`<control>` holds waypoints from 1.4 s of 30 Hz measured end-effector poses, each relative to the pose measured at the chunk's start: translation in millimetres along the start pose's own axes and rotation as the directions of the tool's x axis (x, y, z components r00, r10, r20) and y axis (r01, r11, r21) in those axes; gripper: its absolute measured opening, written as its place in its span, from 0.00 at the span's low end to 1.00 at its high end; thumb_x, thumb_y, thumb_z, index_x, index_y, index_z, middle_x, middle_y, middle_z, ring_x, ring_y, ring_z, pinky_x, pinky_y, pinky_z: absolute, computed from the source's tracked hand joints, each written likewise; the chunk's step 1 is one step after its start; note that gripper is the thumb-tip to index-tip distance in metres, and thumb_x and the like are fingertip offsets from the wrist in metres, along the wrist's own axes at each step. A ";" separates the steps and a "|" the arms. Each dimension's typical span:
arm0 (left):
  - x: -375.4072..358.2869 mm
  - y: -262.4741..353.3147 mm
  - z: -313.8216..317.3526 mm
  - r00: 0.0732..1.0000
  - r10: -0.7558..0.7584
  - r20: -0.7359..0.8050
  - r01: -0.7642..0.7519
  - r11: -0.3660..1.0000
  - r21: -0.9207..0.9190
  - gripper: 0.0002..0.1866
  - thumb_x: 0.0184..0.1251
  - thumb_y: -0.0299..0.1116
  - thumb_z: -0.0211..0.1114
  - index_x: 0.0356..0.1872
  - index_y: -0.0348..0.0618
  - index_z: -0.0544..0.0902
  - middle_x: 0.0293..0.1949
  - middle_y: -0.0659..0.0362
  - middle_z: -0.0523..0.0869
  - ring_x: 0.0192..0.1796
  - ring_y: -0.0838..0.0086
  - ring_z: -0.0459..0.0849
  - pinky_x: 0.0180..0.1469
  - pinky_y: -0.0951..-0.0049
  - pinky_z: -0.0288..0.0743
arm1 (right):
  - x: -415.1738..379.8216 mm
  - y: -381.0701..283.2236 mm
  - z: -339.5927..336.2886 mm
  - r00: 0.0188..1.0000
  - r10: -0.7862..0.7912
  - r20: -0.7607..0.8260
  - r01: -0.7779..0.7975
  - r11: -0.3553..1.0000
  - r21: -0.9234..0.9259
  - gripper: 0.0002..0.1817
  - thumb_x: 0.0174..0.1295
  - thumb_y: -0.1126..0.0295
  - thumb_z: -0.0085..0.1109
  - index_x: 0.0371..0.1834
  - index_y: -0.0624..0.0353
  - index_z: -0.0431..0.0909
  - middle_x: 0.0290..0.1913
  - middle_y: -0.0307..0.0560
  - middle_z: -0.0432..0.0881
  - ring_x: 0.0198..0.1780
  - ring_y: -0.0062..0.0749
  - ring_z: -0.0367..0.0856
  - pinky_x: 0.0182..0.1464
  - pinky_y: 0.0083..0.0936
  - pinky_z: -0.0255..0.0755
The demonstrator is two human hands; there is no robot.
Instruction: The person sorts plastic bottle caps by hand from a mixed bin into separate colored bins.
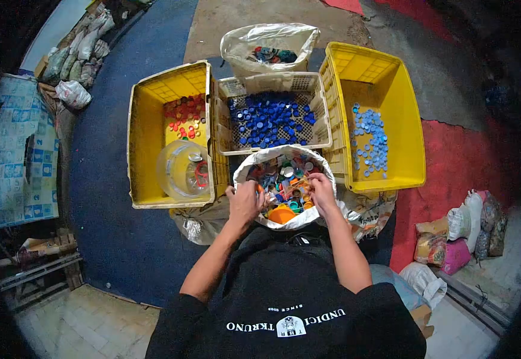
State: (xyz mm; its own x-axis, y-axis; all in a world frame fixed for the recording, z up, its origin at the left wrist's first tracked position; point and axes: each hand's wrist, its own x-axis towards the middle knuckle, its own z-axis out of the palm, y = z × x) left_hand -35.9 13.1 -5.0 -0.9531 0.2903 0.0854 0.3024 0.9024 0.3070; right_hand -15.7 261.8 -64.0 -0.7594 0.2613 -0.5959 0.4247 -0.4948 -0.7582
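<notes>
A white woven sack (244,160) stands open in front of me, filled with mixed plastic caps (287,172) in many colours. At its left side my left hand (247,203) is closed, with an orange cap (259,188) at its fingertips. My right hand (322,192) is over the sack's right part, fingers curled together; what they pinch, if anything, is too small to make out. A larger orange-yellow lid (281,215) lies at the sack's near edge, between my hands.
Beyond the sack, a white crate (272,79) holds dark blue caps. The left yellow crate (144,128) contains red caps and a clear plastic tub (173,173); the right yellow crate (407,131) holds light blue caps. Another white sack (236,45) stands behind. Filled bags (458,224) lie right.
</notes>
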 end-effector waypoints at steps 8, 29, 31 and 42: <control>-19.7 17.0 -11.9 0.929 -0.310 0.204 0.366 0.676 -0.640 0.16 0.58 0.37 0.69 0.39 0.35 0.78 0.27 0.51 0.84 0.28 0.68 0.84 0.33 0.68 0.76 | 20.2 13.1 35.2 0.966 -0.184 0.180 0.191 0.041 -0.981 0.20 0.57 0.53 0.60 0.41 0.60 0.83 0.40 0.61 0.84 0.43 0.53 0.84 0.46 0.46 0.77; -45.0 12.6 -20.7 0.690 0.031 0.723 0.629 -0.521 -0.578 0.18 0.73 0.36 0.49 0.60 0.42 0.73 0.51 0.56 0.81 0.49 0.70 0.84 0.53 0.70 0.76 | -69.2 -15.5 45.4 0.778 0.363 0.513 -0.491 0.860 0.137 0.21 0.62 0.61 0.44 0.53 0.62 0.75 0.46 0.50 0.81 0.46 0.41 0.79 0.54 0.39 0.73; -46.8 11.6 -21.7 0.680 0.018 0.733 0.622 -0.543 -0.564 0.18 0.73 0.37 0.50 0.60 0.43 0.73 0.52 0.57 0.82 0.50 0.72 0.84 0.53 0.72 0.76 | -83.1 -16.5 56.0 0.839 0.293 0.458 -0.411 0.894 0.181 0.24 0.58 0.66 0.44 0.57 0.64 0.72 0.49 0.54 0.79 0.51 0.43 0.77 0.58 0.41 0.72; -7.6 -87.3 -73.7 0.820 -0.129 0.558 0.441 -0.479 -0.759 0.09 0.70 0.40 0.58 0.38 0.46 0.78 0.28 0.63 0.79 0.30 0.78 0.77 0.35 0.75 0.75 | -14.6 19.1 206.2 0.737 0.297 0.607 -0.447 0.888 0.108 0.14 0.68 0.58 0.51 0.41 0.58 0.75 0.43 0.49 0.80 0.47 0.37 0.79 0.50 0.34 0.78</control>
State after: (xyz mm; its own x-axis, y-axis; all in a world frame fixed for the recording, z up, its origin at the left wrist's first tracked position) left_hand -55.9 -91.3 37.4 -0.8136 0.2993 -0.4985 -0.5745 -0.5456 0.6101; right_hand -98.1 77.7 -15.2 -0.7328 -0.4571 -0.5040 0.6632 -0.6456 -0.3787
